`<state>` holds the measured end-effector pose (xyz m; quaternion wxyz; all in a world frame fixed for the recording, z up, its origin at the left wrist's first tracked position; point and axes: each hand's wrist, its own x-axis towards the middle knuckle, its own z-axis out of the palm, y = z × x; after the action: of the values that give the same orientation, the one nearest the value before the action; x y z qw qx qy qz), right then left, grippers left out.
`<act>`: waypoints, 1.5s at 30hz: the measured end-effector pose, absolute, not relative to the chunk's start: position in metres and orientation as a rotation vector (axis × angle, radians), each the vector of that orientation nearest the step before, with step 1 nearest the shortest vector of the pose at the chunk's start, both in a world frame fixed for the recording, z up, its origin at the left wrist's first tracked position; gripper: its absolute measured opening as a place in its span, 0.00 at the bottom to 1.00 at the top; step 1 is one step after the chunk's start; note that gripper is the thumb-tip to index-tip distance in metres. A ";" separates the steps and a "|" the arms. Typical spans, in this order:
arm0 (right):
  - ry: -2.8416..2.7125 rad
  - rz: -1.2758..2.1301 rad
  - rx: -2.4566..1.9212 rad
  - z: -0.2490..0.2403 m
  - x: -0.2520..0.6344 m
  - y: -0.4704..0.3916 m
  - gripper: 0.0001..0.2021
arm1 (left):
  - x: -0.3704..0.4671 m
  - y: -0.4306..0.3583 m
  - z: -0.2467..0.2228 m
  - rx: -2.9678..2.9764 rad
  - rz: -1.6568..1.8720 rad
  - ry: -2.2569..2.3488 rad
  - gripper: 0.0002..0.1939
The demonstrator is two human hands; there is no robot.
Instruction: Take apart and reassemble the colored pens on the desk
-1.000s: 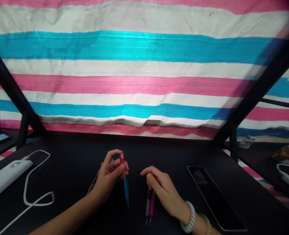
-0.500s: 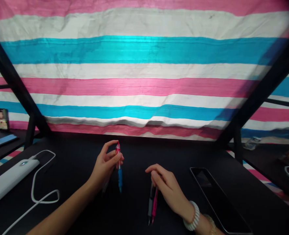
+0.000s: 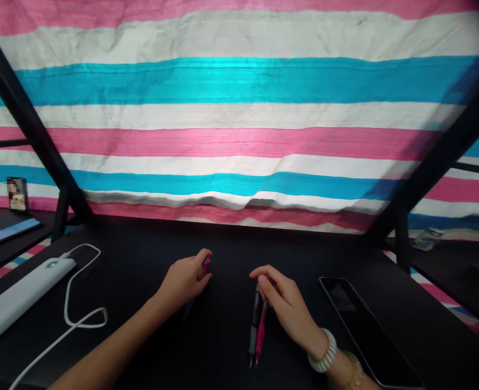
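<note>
My left hand (image 3: 188, 276) is closed around a pen (image 3: 206, 265), low over the black table left of the middle. Only the pen's red top end shows plainly between thumb and fingers; a faint blue part lies below the palm, and the rest is hidden. To the right, my right hand (image 3: 282, 295) has its thumb and fingers closed on the upper ends of two pens side by side. One is a black and grey pen (image 3: 253, 330), the other a pink pen (image 3: 260, 336). Both point tips down, towards me. A white coil band sits on my right wrist.
A white power bank (image 3: 28, 295) with a white cable (image 3: 66, 303) lies on the left. On the right lies a dark tablet or large phone (image 3: 365, 330). Black slanted frame posts (image 3: 32, 124) stand at both sides, before a striped sheet (image 3: 239, 143).
My left hand has turned over and come down, so its pen, upright before with the blue grip showing, is now mostly hidden. My right hand keeps its two pens. The view has shifted slightly.
</note>
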<state>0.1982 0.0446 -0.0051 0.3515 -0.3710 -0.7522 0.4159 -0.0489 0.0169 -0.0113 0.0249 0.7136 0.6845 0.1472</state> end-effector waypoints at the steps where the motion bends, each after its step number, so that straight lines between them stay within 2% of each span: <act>1: -1.947 1.072 -0.959 -0.006 0.198 0.045 0.16 | -0.049 0.016 -0.011 2.208 0.423 2.142 0.20; 10: -1.811 1.037 -0.983 -0.009 0.201 0.054 0.15 | -0.043 0.010 -0.008 2.283 0.365 2.153 0.14; 12: -1.754 1.003 -0.991 -0.008 0.202 0.056 0.15 | -0.031 0.005 -0.009 2.461 0.461 1.932 0.14; 14: -1.711 0.982 -0.994 -0.008 0.203 0.058 0.14 | -0.018 -0.002 -0.012 2.719 0.523 1.522 0.18; 17: -1.674 0.989 -0.986 -0.007 0.204 0.059 0.13 | -0.003 -0.011 -0.019 2.969 0.451 1.126 0.22; 22: -1.654 1.006 -0.978 -0.004 0.201 0.057 0.13 | 0.000 -0.009 -0.029 3.048 0.469 1.008 0.11; 24: -1.655 1.015 -0.970 -0.003 0.200 0.056 0.13 | 0.000 -0.007 -0.030 3.064 0.496 0.970 0.10; 31: -1.726 1.079 -0.981 -0.002 0.201 0.055 0.13 | 0.002 -0.007 -0.020 3.070 0.381 1.044 0.10; 34: -1.891 1.092 -0.991 0.002 0.201 0.052 0.15 | -0.004 -0.007 -0.016 3.083 0.453 1.115 0.11; 40: -2.437 0.860 -0.882 0.007 0.200 0.043 0.13 | -0.021 -0.006 -0.017 3.053 0.695 1.404 0.16; 45: -2.592 0.642 -0.924 0.000 0.199 0.042 0.11 | -0.016 -0.007 -0.021 2.933 0.481 1.596 0.11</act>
<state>0.1985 0.0416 -0.0001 0.1573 -0.3230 -0.9059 0.2244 -0.0161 -0.0065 -0.0215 -0.1156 0.8636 0.4698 0.1417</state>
